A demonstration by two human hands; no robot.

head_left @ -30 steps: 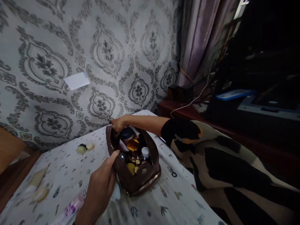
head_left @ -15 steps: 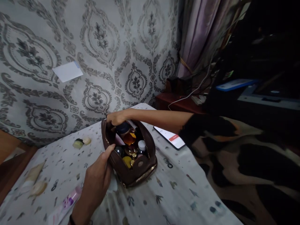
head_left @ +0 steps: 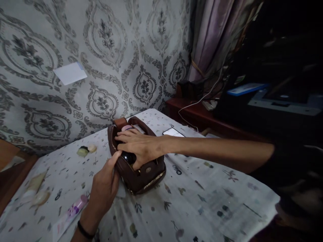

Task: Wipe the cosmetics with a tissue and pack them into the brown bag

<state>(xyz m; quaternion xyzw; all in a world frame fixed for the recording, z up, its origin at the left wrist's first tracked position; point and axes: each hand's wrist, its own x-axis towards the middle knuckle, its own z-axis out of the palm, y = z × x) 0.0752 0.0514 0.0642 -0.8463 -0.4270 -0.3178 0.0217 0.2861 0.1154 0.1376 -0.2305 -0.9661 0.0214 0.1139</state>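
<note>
A dark brown zippered bag (head_left: 148, 178) stands unzipped on the bed-like surface, packed with small items. My left hand (head_left: 106, 183) pinches its left rim, thumb on top. Over the opening lies my right hand (head_left: 137, 146), fingers spread and palm down among the contents; I see nothing gripped in it. A glossy dark round item (head_left: 128, 157) shows between my hands, and a pink item (head_left: 127, 128) is visible near the bag's far end. The rest of the contents is hidden beneath my right hand.
A phone (head_left: 173, 132) lies beyond my right forearm. At the left are a pink-and-white tube (head_left: 72, 213), a beige tube (head_left: 36, 185), a round cream-coloured item (head_left: 41, 197) and small green and cream items (head_left: 82, 151). Patterned wall behind; a red-brown ledge (head_left: 174, 104) holds a cable.
My right hand has moved from the bag's far rim toward me and now spreads over its contents. The far rim and a brown strap now show. My left hand keeps its hold.
</note>
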